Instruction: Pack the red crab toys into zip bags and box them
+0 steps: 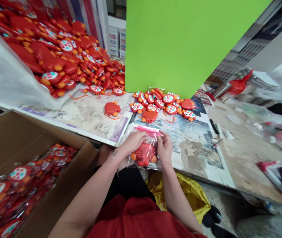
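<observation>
My left hand (133,141) and my right hand (165,147) both pinch a clear plastic bag (144,145) with a pink zip strip along its top. Inside the bag lies a red crab-shaped toy (144,154). The bag rests at the near edge of the table, just above my lap. Beyond it on the table sits a small heap of loose red crab toys (161,102), and one crab toy (111,108) lies alone to the left.
A huge pile of red crab toys (56,49) fills the back left. A cardboard box (64,185) at my left holds several bagged toys. A green panel (180,43) stands behind the table. Pens and tools (217,129) lie to the right.
</observation>
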Demonstrator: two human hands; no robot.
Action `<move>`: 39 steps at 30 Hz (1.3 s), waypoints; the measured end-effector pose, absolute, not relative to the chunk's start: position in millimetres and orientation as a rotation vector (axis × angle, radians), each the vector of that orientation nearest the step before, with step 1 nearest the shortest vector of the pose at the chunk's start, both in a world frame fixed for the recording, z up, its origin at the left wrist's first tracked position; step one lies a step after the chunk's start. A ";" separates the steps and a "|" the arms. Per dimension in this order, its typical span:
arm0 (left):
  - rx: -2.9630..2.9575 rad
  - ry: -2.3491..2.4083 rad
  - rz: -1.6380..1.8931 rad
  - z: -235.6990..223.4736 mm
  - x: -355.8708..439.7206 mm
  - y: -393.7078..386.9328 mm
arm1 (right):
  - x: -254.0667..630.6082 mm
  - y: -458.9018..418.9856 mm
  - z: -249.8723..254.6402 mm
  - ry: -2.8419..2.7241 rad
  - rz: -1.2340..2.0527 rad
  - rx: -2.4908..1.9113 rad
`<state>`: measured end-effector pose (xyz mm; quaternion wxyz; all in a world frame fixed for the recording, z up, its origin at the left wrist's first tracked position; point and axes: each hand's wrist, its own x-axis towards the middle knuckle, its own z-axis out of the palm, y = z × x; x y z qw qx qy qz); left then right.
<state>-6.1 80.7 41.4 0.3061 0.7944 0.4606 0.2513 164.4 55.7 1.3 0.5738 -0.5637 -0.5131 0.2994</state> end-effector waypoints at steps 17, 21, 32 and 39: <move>1.542 1.274 1.025 2.1 9.5 93.1 | 180.9 70.3 23.1 -1.995 0.170 -1.272; 1.498 1.286 1.061 -2.7 6.1 92.5 | 183.5 78.6 23.4 -2.145 0.187 -1.413; 1.090 1.018 1.066 1.8 2.0 86.8 | 189.8 90.2 21.2 -2.290 0.163 -1.336; 1.105 0.979 1.050 2.7 -2.1 87.7 | 191.5 91.8 24.1 -2.125 0.181 -1.312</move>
